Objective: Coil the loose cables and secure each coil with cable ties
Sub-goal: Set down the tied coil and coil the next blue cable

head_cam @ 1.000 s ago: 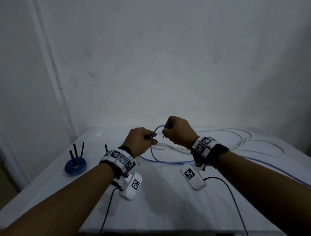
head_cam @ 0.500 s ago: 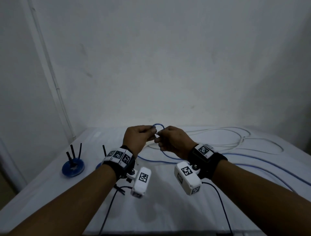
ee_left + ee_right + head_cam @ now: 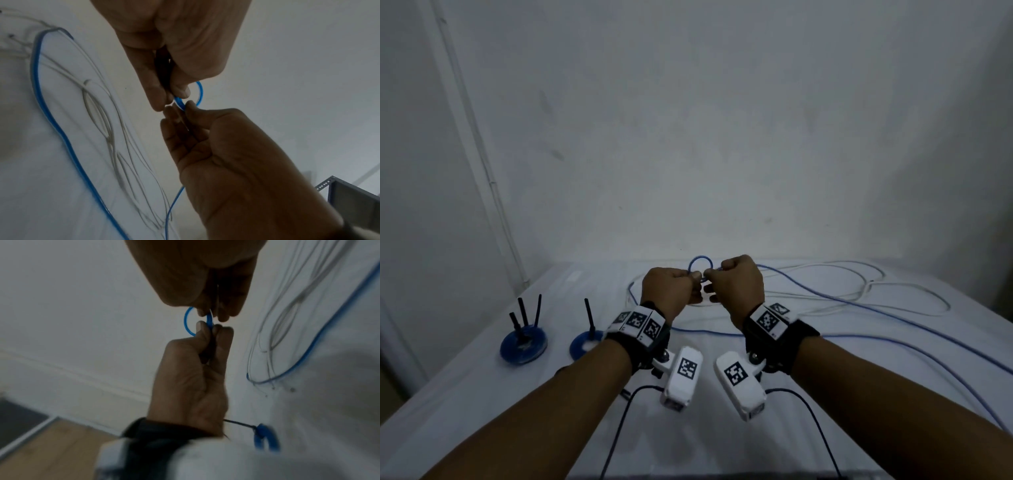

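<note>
1. Hands meet above the far middle of the desk (image 3: pixel 482 394), knuckles nearly touching, both raised off the surface.
2. Left hand (image 3: pixel 671 291) is curled, thumb and forefinger pinching the blue cable (image 3: pixel 876 310) at the base of a small loop (image 3: pixel 701 265).
3. Right hand (image 3: pixel 738 286) is curled too, its fingertips pinching the same cable just beside the left hand's pinch.
4. Loop stands upright between the two hands, above the fingertips; the left wrist view shows the loop (image 3: pixel 198 92) rising out of both pinches.
5. Blue cable runs from the hands down to the desk, sweeps right toward the right edge and curves back along the near side.
6. White cable (image 3: pixel 911 301) lies loose in wide bends by the far right corner, partly crossed by the blue one.
7. Two blue coils sit near the left edge: one coil (image 3: pixel 524 346) with three black ties sticking up, a second coil (image 3: pixel 583 346) just beside it with one black tie.
</note>
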